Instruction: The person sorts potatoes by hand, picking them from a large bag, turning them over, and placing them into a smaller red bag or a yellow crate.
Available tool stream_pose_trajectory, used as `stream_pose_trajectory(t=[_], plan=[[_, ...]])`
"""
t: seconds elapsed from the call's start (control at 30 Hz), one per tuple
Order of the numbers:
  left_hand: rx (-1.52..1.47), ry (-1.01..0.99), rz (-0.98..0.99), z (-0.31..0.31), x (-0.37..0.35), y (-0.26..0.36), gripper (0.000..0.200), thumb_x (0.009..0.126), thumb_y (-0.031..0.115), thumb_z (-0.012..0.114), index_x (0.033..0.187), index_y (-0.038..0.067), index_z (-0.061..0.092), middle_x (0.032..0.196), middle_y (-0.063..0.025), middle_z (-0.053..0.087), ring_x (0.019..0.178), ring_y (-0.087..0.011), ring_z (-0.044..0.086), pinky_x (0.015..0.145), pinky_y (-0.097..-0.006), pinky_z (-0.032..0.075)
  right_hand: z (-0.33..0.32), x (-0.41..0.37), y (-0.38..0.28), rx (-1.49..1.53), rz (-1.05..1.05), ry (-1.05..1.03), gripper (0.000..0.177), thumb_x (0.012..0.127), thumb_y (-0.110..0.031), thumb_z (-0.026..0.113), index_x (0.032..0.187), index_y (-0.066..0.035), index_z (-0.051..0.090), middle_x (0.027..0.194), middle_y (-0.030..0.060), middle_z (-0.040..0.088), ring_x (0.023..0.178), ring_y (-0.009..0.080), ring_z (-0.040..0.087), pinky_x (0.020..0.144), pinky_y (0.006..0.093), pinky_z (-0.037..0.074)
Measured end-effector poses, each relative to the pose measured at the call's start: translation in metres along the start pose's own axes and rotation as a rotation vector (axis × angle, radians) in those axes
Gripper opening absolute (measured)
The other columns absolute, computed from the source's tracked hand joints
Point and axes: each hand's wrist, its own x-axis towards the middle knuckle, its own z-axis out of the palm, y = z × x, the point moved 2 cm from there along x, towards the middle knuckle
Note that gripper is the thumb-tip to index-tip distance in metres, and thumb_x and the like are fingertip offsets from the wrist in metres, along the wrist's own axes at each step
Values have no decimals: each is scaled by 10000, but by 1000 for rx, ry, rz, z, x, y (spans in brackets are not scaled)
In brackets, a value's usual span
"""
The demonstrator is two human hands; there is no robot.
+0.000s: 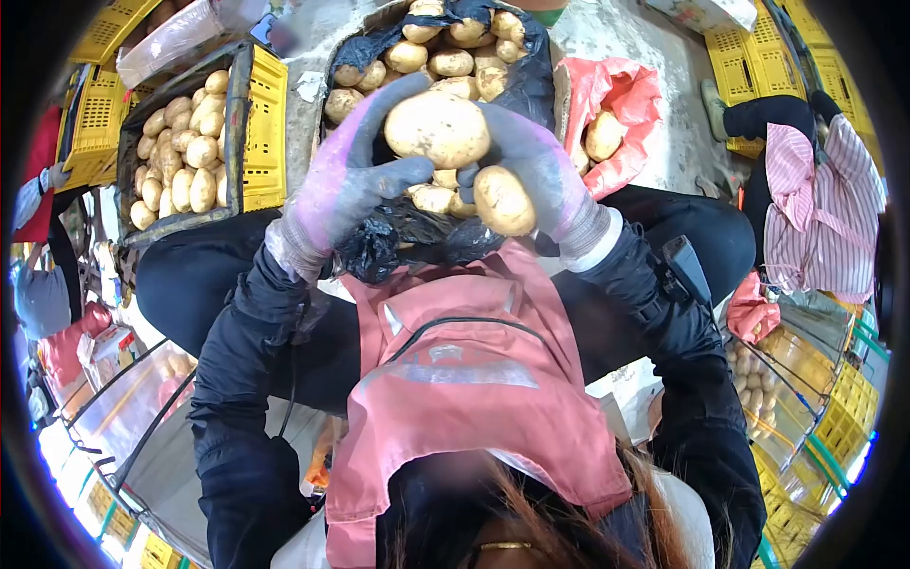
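Both of my hands wear grey and purple gloves and are raised over a container of potatoes lined with black plastic. Between them is a large pale potato (437,130). My left hand (355,171) grips its left side, thumb and fingers around it. My right hand (536,166) touches its right side and also holds a smaller potato (504,200) low against the palm. Below and behind them, more potatoes (451,64) lie in the black liner (526,85). Part of that pile is hidden by my hands and the large potato.
A yellow crate (263,128) of potatoes stands at the left. To the right is a pink-red bag (630,119) with a potato inside. A person in a striped garment (820,213) is at the far right; another person's hand (59,175) shows at the far left, by yellow crates.
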Motion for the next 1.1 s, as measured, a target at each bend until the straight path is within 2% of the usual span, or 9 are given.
stream_pose_trajectory(t=[0.07,0.13,0.2,0.27,0.4,0.5,0.67,0.9,1.1], plan=[[-43,10,66,3,0,-9,754,825,169,781,1462,24,405,1392,-96,495,1288,-184,471,1098,-320,378,-5,-2,3,-217,-117,5,410,905,-155,685,1267,10,581,1136,99,638,1017,189,624,876,325,528],[76,82,36,6,-1,-12,606,882,229,730,1386,18,467,1294,-88,537,1219,-174,497,1046,-315,408,3,1,8,211,48,45,458,851,-72,714,1281,-5,571,1146,139,637,1036,210,629,892,335,527],[150,109,27,-1,-3,-23,515,952,350,636,1321,13,513,1250,-95,549,1176,-161,503,1000,-312,426,5,2,6,-231,-128,-32,338,1007,-231,558,1281,-33,573,1118,113,635,1012,186,639,860,303,536],[-22,237,-125,-14,-3,-37,390,955,106,600,1331,41,516,1166,-68,614,1032,-139,585,856,-274,487,15,-4,1,211,188,-104,342,1039,-272,503,1286,-43,568,1085,105,640,966,177,654,819,292,549],[-515,502,-165,-101,-2,-88,299,978,295,571,1172,68,580,966,-43,637,699,-141,595,520,-254,469,21,-12,3,395,341,-249,344,1040,-248,472,1320,-58,531,948,87,641,792,154,664,664,268,558],[-913,756,92,-180,-16,-79,434,971,418,547,1203,54,588,996,-82,674,763,-166,651,631,-248,539,19,-16,7,667,461,-149,358,1021,-234,483,1334,-66,522,895,84,635,774,166,668,647,265,568],[-449,916,188,-194,-19,-75,509,978,346,561,1361,16,494,1298,-180,594,1208,-240,573,968,-355,514,2,-9,11,910,363,100,357,975,-259,555,1249,-31,570,936,154,685,797,260,702,718,366,605],[1296,50,-643,-86,60,-158,539,911,289,602,1356,20,458,1376,-252,504,1261,-384,549,1038,-463,456,1,-5,6,842,351,190,339,1001,-183,503,1285,0,531,970,160,679,824,253,705,721,344,610],[1488,41,-762,-94,89,-194,559,842,235,658,1350,82,482,1360,-293,495,1245,-431,548,1015,-482,479,1,2,20,530,232,41,379,1000,-118,480,1363,-10,489,1007,142,675,865,223,697,750,316,604]])
